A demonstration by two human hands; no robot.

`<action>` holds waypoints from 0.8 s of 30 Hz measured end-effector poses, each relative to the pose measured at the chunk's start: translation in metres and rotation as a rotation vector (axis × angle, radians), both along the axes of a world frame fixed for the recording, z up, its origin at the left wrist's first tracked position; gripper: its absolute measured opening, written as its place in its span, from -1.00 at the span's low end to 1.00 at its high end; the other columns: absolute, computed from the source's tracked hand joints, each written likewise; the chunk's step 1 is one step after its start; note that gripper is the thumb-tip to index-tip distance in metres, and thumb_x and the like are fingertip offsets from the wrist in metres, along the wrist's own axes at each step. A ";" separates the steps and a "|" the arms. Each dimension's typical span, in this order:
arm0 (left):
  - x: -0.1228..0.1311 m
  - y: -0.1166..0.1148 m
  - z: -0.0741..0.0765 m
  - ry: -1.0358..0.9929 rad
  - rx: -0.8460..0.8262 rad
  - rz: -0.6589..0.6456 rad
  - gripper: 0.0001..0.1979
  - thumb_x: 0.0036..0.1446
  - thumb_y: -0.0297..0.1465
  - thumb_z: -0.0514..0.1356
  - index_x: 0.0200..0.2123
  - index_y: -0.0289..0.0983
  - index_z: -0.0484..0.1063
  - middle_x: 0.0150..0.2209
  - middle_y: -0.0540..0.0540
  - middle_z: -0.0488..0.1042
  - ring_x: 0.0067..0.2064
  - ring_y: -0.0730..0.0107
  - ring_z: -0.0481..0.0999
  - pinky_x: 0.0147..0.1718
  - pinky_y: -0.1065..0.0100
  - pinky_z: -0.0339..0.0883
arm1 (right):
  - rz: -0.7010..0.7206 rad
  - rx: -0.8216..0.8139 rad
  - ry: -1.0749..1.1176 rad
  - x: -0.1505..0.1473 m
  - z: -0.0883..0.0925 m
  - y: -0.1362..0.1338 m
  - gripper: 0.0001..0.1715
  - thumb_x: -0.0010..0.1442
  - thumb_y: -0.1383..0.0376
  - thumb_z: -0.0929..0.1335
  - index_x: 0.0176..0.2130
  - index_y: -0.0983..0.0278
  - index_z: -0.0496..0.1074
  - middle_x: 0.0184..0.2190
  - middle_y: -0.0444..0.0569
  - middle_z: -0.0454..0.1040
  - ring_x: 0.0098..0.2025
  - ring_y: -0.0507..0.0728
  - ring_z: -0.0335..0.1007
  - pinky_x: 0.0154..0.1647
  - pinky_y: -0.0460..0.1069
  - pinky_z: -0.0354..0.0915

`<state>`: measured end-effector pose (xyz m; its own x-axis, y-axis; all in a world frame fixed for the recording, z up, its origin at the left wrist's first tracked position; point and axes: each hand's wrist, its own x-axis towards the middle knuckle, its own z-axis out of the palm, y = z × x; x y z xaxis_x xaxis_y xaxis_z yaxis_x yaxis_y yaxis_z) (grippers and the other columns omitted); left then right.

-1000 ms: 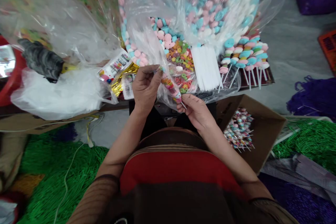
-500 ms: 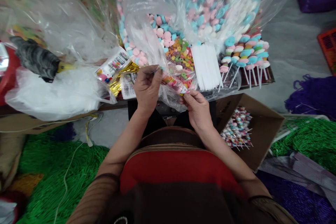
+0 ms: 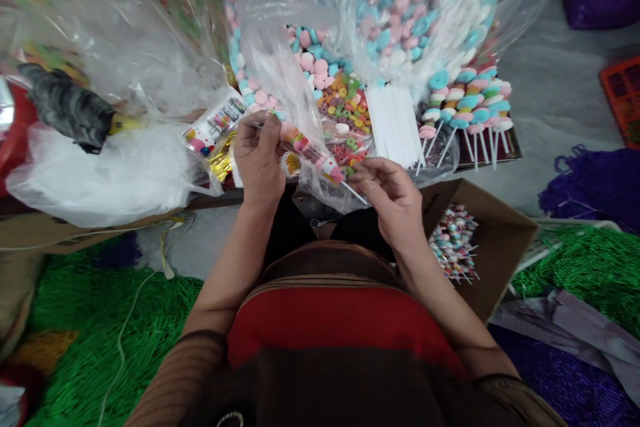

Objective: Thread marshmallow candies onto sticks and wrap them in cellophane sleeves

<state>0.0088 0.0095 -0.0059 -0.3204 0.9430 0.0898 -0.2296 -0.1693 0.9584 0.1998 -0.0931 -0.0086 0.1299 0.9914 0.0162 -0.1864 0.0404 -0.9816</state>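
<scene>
A candy skewer (image 3: 315,155) in a clear printed wrapper slants across the middle, its white stick pointing down to the right. My left hand (image 3: 260,160) pinches the wrapper's upper end between thumb and fingers. Beside the stick end, my right hand (image 3: 395,197) has its fingers apart and slightly curled, with nothing gripped in it. Printed wrapper bags (image 3: 220,119) and gold twist ties (image 3: 223,163) lie left of my left hand, partly hidden by it. Behind the skewer are colourful ring candies (image 3: 345,100) in an open plastic bag.
White sticks (image 3: 395,127) lie in a stack beside unwrapped candy skewers (image 3: 470,103). Large bags of pink, blue and white candies (image 3: 405,7) stand behind. At lower right, a cardboard box (image 3: 505,233) holds wrapped skewers. A black-sleeved tool (image 3: 70,107) rests on plastic at left.
My left hand has drawn the wrapped skewer up and left. My right hand has let go of its lower end and moved slightly right, its fingers opening; the white stick now shows.
</scene>
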 end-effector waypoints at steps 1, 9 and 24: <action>0.002 -0.001 0.002 0.007 0.001 -0.006 -0.68 0.04 -0.01 0.42 -0.32 -0.05 0.48 -0.46 0.03 0.46 -0.34 0.37 0.51 -0.45 0.35 0.33 | 0.048 -0.027 -0.014 0.000 0.000 0.002 -0.68 0.21 0.15 0.50 -0.02 0.06 0.55 -0.05 -0.11 0.62 -0.09 0.09 0.56 0.02 0.06 0.51; 0.023 -0.020 0.010 0.038 0.083 0.032 -0.70 0.06 -0.14 0.45 -0.31 -0.18 0.49 -0.37 0.04 0.44 -0.29 0.52 0.52 -0.37 0.50 0.36 | 0.349 -0.082 0.043 0.001 -0.004 0.004 -0.45 0.13 0.07 0.56 0.10 0.06 0.54 0.01 -0.09 0.63 -0.01 0.10 0.59 0.04 0.05 0.53; 0.028 -0.018 0.001 -0.241 -0.158 -0.023 -0.71 0.06 -0.25 0.46 -0.39 -0.21 0.42 -0.45 0.10 0.42 -0.49 0.61 0.42 -0.51 0.53 0.32 | -0.103 0.313 -0.445 -0.010 -0.002 0.002 -0.91 0.29 0.35 0.41 -0.21 0.16 0.54 -0.26 -0.10 0.60 -0.24 0.06 0.52 -0.19 0.03 0.45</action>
<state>0.0369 -0.0089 -0.0046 -0.2928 0.9466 -0.1348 -0.4561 -0.0144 0.8898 0.1900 -0.0916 -0.0108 0.1387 0.9129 0.3839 0.2643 0.3394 -0.9027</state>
